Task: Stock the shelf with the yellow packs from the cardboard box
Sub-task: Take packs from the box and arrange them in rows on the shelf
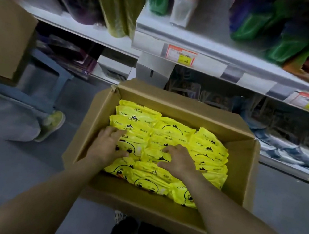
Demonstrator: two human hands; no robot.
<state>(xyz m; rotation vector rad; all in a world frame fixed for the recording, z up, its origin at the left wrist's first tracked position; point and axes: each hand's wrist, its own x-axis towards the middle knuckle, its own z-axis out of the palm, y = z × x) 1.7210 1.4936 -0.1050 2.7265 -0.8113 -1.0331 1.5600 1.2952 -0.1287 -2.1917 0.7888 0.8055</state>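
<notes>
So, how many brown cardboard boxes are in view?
2. The open box in the centre holds the yellow packs; the second box is at the left edge, partly out of frame. Others may be hidden.

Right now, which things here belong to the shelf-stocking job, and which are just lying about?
Job: yellow packs, cardboard box holding them, left hand and right hand on the packs, shelf.
Lying about: second cardboard box at left, price tag, another person's shoe, green packages above.

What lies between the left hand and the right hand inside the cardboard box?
In the head view, only yellow packs fill the gap between the left hand and the right hand in the cardboard box.
</notes>
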